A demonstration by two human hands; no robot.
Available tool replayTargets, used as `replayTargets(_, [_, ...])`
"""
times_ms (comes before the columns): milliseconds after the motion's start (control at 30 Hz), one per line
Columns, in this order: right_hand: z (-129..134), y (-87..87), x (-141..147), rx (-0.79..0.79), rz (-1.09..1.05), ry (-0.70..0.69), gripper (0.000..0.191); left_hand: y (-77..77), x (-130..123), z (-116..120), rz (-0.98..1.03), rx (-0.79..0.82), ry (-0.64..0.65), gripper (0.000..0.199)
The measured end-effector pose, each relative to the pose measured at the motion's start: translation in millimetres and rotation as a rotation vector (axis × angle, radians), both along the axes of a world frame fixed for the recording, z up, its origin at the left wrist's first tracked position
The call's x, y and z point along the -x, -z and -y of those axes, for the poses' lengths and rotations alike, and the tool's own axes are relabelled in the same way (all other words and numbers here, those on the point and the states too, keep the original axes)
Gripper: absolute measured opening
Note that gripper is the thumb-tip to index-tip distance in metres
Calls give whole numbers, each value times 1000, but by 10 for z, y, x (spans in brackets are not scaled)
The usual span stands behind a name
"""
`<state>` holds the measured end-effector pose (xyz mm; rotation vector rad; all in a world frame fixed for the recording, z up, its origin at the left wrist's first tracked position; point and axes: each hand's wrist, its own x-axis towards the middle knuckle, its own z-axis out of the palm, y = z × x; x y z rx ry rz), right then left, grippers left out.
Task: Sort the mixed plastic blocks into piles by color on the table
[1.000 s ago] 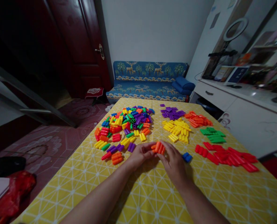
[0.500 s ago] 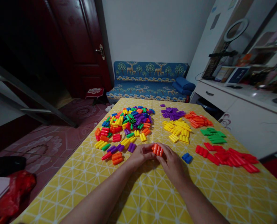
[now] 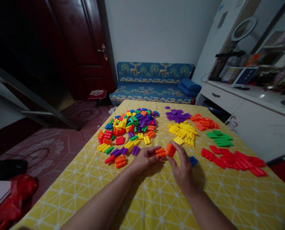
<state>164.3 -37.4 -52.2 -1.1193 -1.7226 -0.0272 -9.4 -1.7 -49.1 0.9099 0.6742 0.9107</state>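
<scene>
Between thumb and fingers, my left hand (image 3: 146, 158) grips an orange plastic building piece (image 3: 160, 152) made of joined tubes. My right hand (image 3: 182, 164) pinches a second orange building piece (image 3: 170, 149), tilted upright and close to the first one; whether the two touch I cannot tell. Just beyond my right hand lies a blue piece (image 3: 193, 161), partly covered by it. To the left of my left hand are an orange piece (image 3: 120, 162) and a purple piece (image 3: 135, 150) on the yellow patterned tablecloth (image 3: 142, 198).
A mixed-colour heap (image 3: 132, 123) covers the table's far left. On the right lie single-colour piles: purple (image 3: 178, 116), yellow (image 3: 183, 131), orange (image 3: 204, 122), green (image 3: 219, 138) and red (image 3: 235, 159). Behind the table stands a blue sofa (image 3: 154, 86); a white cabinet (image 3: 257, 127) is at right.
The orange pieces were held together between both hands; now they are apart. My right hand has moved slightly right with one, partly covering the blue piece. My left hand stays nearly still.
</scene>
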Motion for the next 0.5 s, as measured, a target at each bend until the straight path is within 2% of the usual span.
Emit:
replayTargets(333, [-12, -16, 9, -24, -31, -97, 53, 131, 4, -38, 12, -48, 41, 71])
replayTargets(500, [10, -16, 9, 14, -39, -131, 56, 176, 14, -51, 6, -67, 57, 73])
